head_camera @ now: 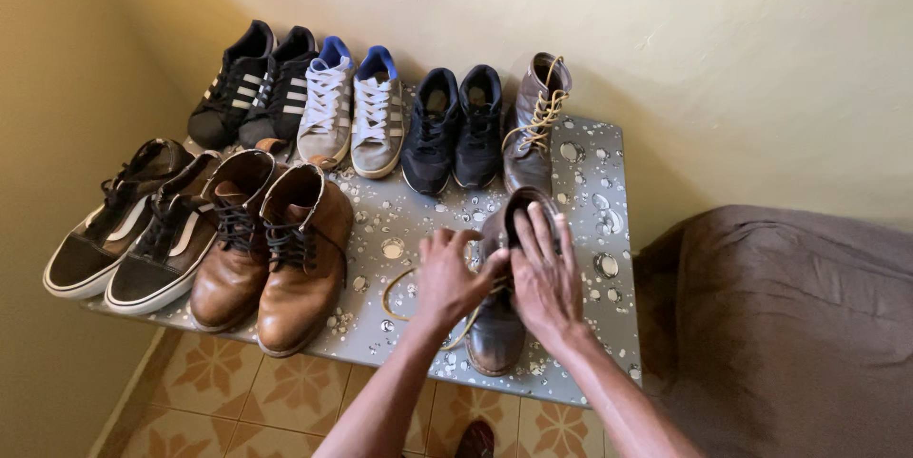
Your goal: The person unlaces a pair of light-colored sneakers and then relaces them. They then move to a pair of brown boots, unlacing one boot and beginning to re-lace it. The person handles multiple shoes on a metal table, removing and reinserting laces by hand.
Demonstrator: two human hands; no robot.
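At the front edge of the counter (609, 230), my right hand (545, 279) wraps loosely over the ankle of the dark brown boot (497, 330), fingers spread across its opening. My left hand (449, 274) curls against the boot's side, pinching at the yellow lace (392, 289) that loops out beside it. Its mate (533, 130) stands just behind.

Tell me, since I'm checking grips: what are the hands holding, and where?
Both hands hold the dark brown boot: left hand at its laced front, right hand over the ankle opening.
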